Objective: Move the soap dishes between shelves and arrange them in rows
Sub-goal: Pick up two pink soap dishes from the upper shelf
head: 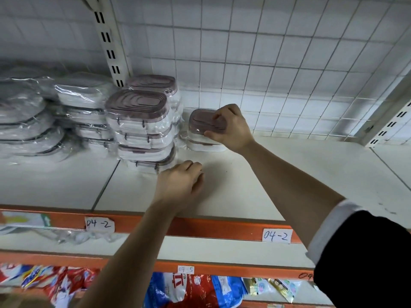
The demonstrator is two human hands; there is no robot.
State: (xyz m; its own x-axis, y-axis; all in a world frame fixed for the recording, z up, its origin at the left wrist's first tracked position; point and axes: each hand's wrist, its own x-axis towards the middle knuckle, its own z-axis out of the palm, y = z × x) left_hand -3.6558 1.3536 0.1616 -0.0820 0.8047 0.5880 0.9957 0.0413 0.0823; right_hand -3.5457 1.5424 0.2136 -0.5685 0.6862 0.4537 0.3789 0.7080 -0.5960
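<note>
Stacking step, by the look of it: right hand (229,127) grips a brown-lidded dish (201,121), fingers curled over its far edge, thumb on the near edge. It sits atop a second dish (204,146) on the shelf (289,165), just right of the tall stacks (140,127). Left hand (180,183) hovers low over the shelf, fingers loosely curled, holding nothing. Next move likely calls for squaring the top dish on the one below, in line with the stacks, then letting go

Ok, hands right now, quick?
Left hand: open, loosely curled, holding nothing.
Right hand: gripping a soap dish.
</note>
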